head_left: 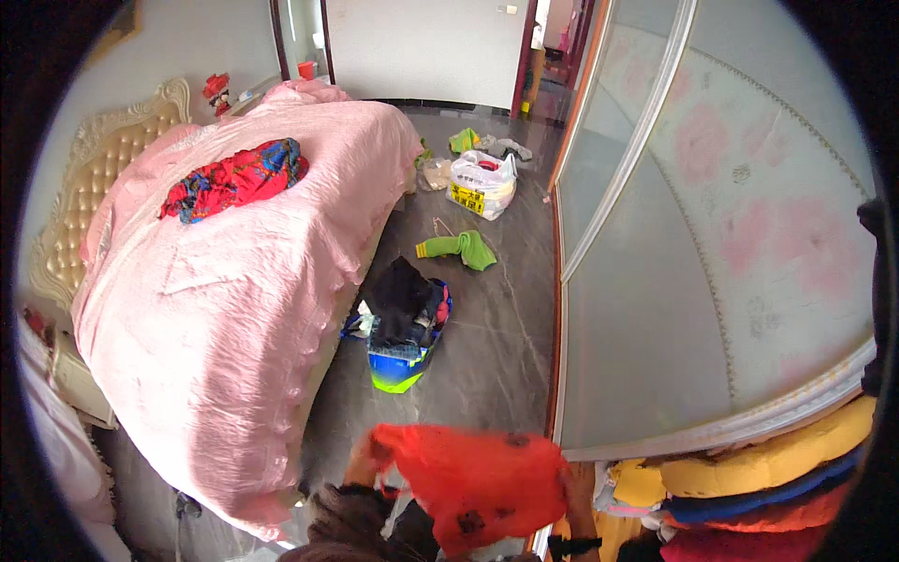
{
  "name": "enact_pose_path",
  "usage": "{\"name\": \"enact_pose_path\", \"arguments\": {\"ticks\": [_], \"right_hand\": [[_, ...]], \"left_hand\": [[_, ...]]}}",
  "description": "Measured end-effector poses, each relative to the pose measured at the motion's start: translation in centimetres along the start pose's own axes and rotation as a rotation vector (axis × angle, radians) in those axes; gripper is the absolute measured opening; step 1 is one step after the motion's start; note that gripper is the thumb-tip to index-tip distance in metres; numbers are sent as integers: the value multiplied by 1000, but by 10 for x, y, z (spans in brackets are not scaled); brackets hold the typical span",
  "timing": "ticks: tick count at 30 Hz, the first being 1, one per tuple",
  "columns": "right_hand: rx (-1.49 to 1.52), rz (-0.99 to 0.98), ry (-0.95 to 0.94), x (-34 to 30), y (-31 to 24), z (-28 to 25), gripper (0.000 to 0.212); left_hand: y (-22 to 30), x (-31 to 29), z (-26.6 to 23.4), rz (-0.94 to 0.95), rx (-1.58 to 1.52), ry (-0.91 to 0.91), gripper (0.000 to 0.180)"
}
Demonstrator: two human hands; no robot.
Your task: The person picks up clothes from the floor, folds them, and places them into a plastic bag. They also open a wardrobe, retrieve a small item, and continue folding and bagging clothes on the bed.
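Observation:
A bright red cloth [473, 482] with a few dark patches, perhaps a garment, is stretched between my hands at the bottom of the head view. Closed on its upper left corner is my left hand [367, 456]. At the cloth's right edge, beside the wardrobe's open part, my right hand [579, 489] grips it, with a dark band round the wrist. The fingers of both hands are partly covered by the fabric. Beyond the cloth, a blue and lime-green bag [398, 367] stands on the floor, heaped with clothes, a black garment [401, 298] on top.
Left is a bed with a pink cover [253, 272] and a red patterned cloth [234, 180]. A green garment [461, 248] and a white plastic bag [482, 187] lie on the grey floor. Right are sliding wardrobe doors [646, 328] and folded yellow bedding [773, 456].

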State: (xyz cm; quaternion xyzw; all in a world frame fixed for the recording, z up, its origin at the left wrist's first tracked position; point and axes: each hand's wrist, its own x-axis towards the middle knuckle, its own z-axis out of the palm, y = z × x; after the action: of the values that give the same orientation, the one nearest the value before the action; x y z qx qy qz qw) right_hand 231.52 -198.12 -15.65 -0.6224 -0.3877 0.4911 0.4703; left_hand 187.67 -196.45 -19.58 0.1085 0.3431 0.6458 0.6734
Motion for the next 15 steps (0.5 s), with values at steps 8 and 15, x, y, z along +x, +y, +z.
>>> {"name": "enact_pose_path", "arguments": {"ticks": [8, 15], "right_hand": [[897, 339, -351, 21, -205, 47, 55], [858, 369, -551, 59, -305, 111, 52]], "left_hand": [[199, -27, 208, 372, 761, -65, 94], [177, -20, 259, 669, 1562, -273, 110]]}}
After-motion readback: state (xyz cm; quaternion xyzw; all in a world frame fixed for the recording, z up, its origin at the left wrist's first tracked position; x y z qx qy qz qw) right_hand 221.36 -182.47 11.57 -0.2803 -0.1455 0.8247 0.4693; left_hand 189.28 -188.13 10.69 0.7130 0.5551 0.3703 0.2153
